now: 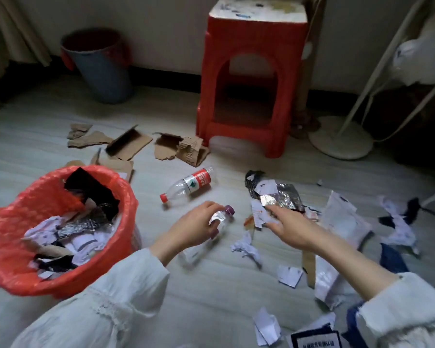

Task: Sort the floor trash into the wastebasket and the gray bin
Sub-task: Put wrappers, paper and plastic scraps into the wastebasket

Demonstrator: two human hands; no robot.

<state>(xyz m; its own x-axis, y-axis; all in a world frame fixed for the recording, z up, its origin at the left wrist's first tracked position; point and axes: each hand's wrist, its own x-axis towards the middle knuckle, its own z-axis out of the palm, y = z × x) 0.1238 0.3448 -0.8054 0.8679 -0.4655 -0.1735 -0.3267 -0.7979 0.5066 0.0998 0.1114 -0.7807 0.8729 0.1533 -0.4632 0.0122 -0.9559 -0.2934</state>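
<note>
At the center of the frame the left hand (pixel 196 223) grips a clear bottle with a purple cap (pixel 220 219), while the right hand (pixel 286 226) pinches a silver foil scrap (pixel 270 199) just right of it. The red-lined wastebasket (pixel 91 280) sits lower left, the gray bin (pixel 103 71) upper left, and a red-labelled bottle (pixel 189 184) and paper scraps (pixel 246 249) lie on the floor (pixel 211 297).

The room was dim, with soft grey light and no strong glare. The back of the room was darker, and the gray bin (pixel 99 69) by the wall sat in shadow. Under the red stool (pixel 253 81) it was very dark. The foil scraps (pixel 281 197) shone a little. The picture was soft all over. The left hand (pixel 199 222) looked smeared, and the sleeves at the bottom were blurry too. Straight things bent near the edges, like the white stand (pixel 377 71).
</note>
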